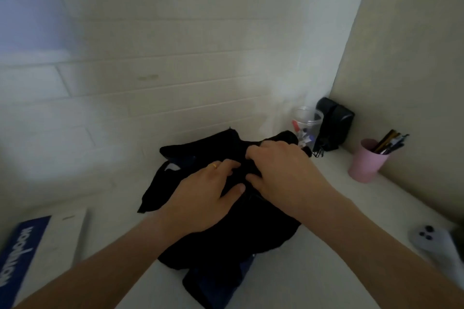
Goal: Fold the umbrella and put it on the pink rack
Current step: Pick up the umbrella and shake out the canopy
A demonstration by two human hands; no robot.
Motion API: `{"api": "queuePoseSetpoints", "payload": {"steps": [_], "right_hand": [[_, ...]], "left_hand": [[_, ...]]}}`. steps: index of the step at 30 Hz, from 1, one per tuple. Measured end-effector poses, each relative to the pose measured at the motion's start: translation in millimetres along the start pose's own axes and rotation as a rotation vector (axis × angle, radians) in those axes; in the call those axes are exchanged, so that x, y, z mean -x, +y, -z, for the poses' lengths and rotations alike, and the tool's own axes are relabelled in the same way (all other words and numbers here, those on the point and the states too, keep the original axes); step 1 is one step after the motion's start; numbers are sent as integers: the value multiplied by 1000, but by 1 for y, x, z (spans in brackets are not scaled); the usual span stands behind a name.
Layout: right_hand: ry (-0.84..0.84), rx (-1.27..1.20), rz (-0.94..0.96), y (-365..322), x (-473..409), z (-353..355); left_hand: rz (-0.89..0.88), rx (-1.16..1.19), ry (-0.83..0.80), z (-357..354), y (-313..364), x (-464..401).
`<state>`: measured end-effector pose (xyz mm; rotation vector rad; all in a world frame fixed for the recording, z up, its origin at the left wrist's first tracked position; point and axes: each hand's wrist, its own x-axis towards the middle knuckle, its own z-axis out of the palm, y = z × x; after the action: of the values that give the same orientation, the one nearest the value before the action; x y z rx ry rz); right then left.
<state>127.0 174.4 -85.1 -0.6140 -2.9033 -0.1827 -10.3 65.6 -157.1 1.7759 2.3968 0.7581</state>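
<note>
A black umbrella (226, 246) lies collapsed and crumpled on the white table (326, 271), its cloth spread in loose folds. My left hand (203, 195), a gold ring on one finger, lies on the middle of the cloth with its fingertips curled into a fold. My right hand (283, 170) is just beside it, fingers bent down and gripping the cloth near the far end. The umbrella's shaft and handle are hidden under the cloth. No pink rack is in view.
A pink cup (364, 162) with pens stands at the right by the wall. Behind the umbrella are a clear jar (307, 123) and a black speaker (335, 124). A white-and-blue box (30, 253) lies at the left, a white phone (437, 243) at the right edge.
</note>
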Motion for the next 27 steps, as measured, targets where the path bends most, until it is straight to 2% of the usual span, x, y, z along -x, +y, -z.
{"api": "queuePoseSetpoints", "payload": {"steps": [4, 7, 10, 13, 17, 19, 22, 25, 27], "right_hand": [[-170, 144, -41, -14, 73, -27], [-238, 116, -201, -27, 99, -83], [-153, 125, -324, -47, 144, -129], [-23, 114, -377, -62, 181, -128], [235, 96, -348, -74, 200, -101], [437, 59, -363, -72, 201, -84], [736, -253, -422, -68, 199, -47], [941, -831, -446, -74, 195, -1], [993, -1301, -425, -82, 192, 29]], "left_hand": [[-100, -180, 26, -31, 12, 46], [-140, -375, 17, -59, 11, 60], [-82, -515, 21, -87, 23, 102], [24, -575, 18, -93, 42, 144], [15, -561, 232, -61, 60, 173], [-36, -554, 326, -35, 73, 182], [-166, -539, 518, 16, 102, 190], [-384, -483, 677, 66, 137, 200], [-475, -490, 763, 94, 158, 208]]}}
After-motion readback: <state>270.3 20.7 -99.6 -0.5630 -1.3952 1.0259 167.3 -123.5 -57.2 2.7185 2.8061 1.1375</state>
